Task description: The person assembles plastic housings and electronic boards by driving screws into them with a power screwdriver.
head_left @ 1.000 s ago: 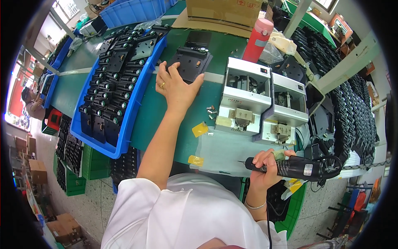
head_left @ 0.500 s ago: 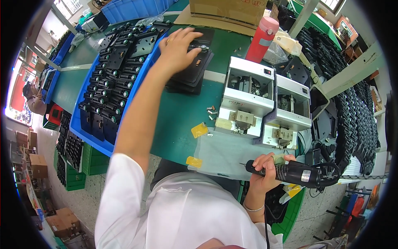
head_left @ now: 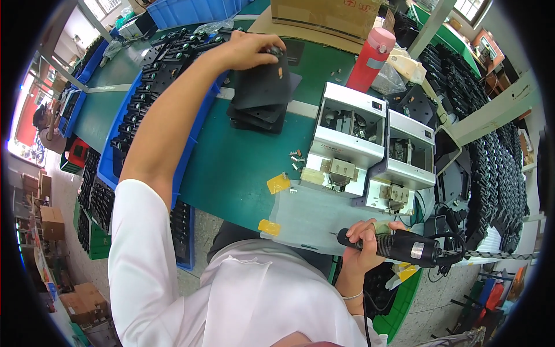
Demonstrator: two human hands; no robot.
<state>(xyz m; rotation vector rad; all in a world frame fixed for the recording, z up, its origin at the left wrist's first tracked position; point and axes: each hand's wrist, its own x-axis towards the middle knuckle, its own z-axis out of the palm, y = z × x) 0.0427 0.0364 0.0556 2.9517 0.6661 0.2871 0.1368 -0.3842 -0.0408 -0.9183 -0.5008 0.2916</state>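
Beyond the middle of the green table, my left hand (head_left: 253, 51) grips the far edge of a thin black plate (head_left: 263, 85), thumb and fingers closed on it. The plate is tilted above a stack of similar black plates (head_left: 261, 120). Near the front edge, my right hand (head_left: 363, 246) is wrapped round a black electric screwdriver (head_left: 407, 247), its bit pointing left. Two white screw-feeder machines (head_left: 347, 149) (head_left: 407, 156) stand side by side beyond that hand. Several small parts (head_left: 296, 157) lie left of them.
On the left, a blue tray (head_left: 184, 168) holds many black assemblies. A red bottle (head_left: 370, 61) stands behind the machines, with a cardboard box (head_left: 324, 20) farther back. Black parts (head_left: 488, 162) are piled at the right. Another person (head_left: 49, 127) is at the far left.
My left hand has closed on the top black plate and lifted its edge off the stack, my elbow swinging left. The electric screwdriver stays in my right hand, nearly still.
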